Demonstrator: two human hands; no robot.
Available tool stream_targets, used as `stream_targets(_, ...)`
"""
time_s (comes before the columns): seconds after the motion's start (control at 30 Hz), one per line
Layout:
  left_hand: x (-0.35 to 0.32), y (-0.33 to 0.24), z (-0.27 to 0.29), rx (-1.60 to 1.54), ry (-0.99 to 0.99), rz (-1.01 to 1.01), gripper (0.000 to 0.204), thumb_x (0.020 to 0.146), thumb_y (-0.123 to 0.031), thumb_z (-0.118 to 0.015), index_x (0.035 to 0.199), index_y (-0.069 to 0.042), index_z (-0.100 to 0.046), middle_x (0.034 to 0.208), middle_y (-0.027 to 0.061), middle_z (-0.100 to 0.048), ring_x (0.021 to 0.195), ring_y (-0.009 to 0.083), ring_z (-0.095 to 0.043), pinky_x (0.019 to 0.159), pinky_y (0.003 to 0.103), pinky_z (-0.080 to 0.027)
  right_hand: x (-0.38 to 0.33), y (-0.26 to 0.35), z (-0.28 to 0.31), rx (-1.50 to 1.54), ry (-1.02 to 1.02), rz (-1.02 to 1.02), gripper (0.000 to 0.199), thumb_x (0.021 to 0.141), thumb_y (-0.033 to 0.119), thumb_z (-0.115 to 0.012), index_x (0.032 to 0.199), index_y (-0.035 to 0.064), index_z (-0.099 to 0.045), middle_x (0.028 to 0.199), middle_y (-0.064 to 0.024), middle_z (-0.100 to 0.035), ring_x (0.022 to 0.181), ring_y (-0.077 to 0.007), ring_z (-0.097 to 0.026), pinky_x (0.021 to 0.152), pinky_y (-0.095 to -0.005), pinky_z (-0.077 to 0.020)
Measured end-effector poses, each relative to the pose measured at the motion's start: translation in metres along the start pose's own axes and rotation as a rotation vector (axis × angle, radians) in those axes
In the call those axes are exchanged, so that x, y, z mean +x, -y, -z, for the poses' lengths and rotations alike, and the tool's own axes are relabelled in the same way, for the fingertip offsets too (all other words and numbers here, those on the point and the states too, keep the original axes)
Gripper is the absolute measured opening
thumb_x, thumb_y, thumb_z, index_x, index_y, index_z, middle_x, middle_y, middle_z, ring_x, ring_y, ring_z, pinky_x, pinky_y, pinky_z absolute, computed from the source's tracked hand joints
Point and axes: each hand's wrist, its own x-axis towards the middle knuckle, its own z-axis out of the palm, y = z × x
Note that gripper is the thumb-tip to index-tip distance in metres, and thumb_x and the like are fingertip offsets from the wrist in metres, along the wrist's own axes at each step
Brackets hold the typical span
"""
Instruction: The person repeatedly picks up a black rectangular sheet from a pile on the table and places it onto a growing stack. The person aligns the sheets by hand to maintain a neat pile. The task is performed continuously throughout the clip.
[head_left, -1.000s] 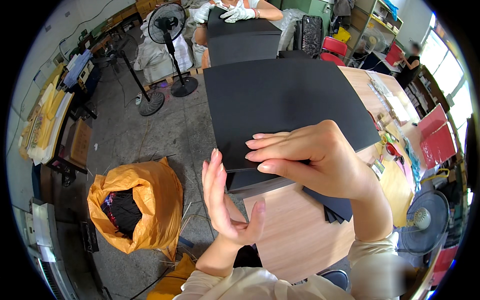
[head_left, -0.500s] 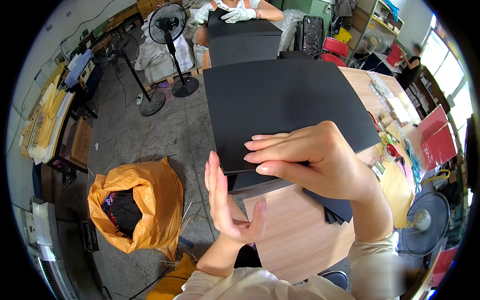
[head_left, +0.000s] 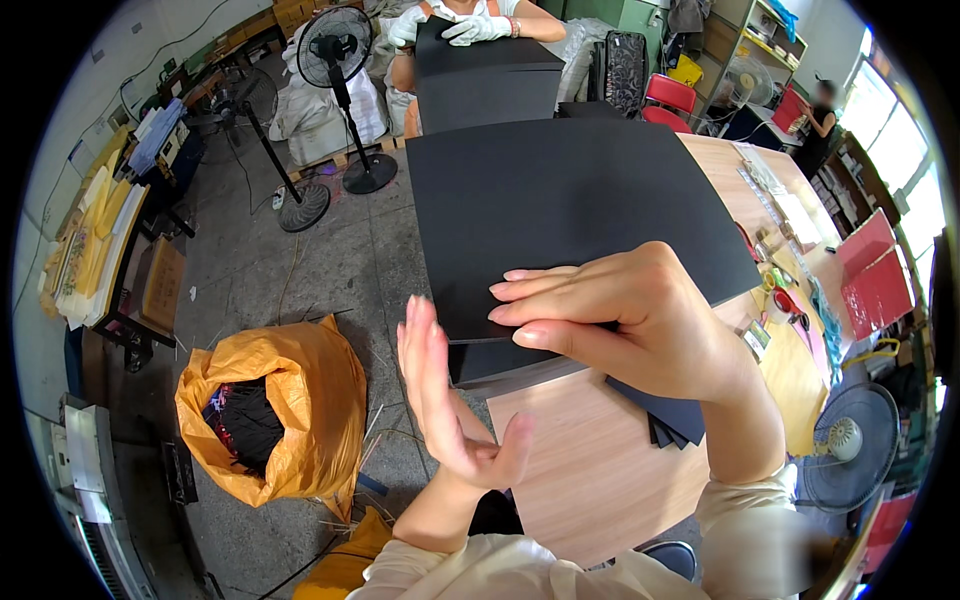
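A large black sheet [head_left: 570,200] lies over a black stack on the table, its front left corner toward me. My right hand [head_left: 610,320] rests on top of the sheet near its front edge, fingers stretched to the left and the thumb alongside them. Just off that corner, my left hand [head_left: 450,410] is held upright with fingers straight and thumb apart, holding nothing. Under the sheet's front edge, more black material [head_left: 500,360] shows. Several smaller black pieces [head_left: 665,415] lie fanned on the table below my right wrist.
The wooden table [head_left: 590,480] carries scissors [head_left: 790,305] and tape at the right. A fan [head_left: 850,440] stands at the lower right. An orange sack [head_left: 320,410] of dark scraps stands on the floor at left. Across, a person's gloved hands [head_left: 480,30] rest on another black stack [head_left: 490,95].
My left hand has shifted slightly left, with its fingers a little farther from the sheet's corner. My right hand stays in place on the sheet.
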Motion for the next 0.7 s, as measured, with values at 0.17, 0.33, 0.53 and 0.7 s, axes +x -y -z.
stream_targets(0.17, -0.0002, 0.0026, 0.0015, 0.025, 0.012, -0.005, 0.085, 0.072, -0.022, -0.07, 0.143, 0.01, -0.036, 0.145, 0.0319, -0.041, 0.138, 0.045, -0.038, 0.116, 0.057, -0.015, 0.0019, -0.0008, -0.0017, 0.009, 0.001, 0.003, 0.011, 0.083, 0.009, -0.074, 0.09, 0.0015, -0.075, 0.09, -0.0166, -0.073, 0.096, -0.029, -0.071, 0.081, -0.0337, -0.0589)
stream_targets(0.33, 0.0001, 0.0028, 0.0006, -0.006, 0.014, -0.007, 0.085, 0.071, -0.018, -0.07, 0.144, 0.01, -0.036, 0.146, 0.0332, -0.04, 0.138, 0.0464, -0.038, 0.116, 0.057, -0.014, 0.0016, -0.0016, -0.0019, 0.019, -0.01, 0.01, 0.011, 0.082, 0.008, -0.074, 0.09, 0.0011, -0.075, 0.088, -0.017, -0.073, 0.096, -0.0293, -0.071, 0.081, -0.0339, -0.0591)
stream_targets(0.53, -0.0032, 0.0053, -0.0026, -0.064, -0.015, 0.002, 0.084, 0.072, -0.017, -0.07, 0.144, 0.009, -0.035, 0.146, 0.0351, -0.038, 0.138, 0.0472, -0.037, 0.116, 0.057, -0.014, 0.0022, -0.0016, -0.0021, 0.031, -0.006, 0.014, 0.01, 0.082, 0.008, -0.074, 0.09, 0.0008, -0.075, 0.087, -0.0171, -0.073, 0.095, -0.0293, -0.071, 0.081, -0.034, -0.0591)
stream_targets(0.7, -0.0032, 0.0056, 0.0005, -0.08, -0.083, 0.037, 0.078, 0.076, -0.021, -0.071, 0.142, 0.007, -0.039, 0.14, 0.0315, -0.047, 0.132, 0.0433, -0.045, 0.115, 0.057, -0.017, 0.0024, -0.0021, -0.0055, 0.018, -0.003, 0.029, 0.011, 0.083, 0.01, -0.074, 0.089, 0.0011, -0.075, 0.088, -0.0161, -0.073, 0.095, -0.0291, -0.071, 0.079, -0.0338, -0.0593)
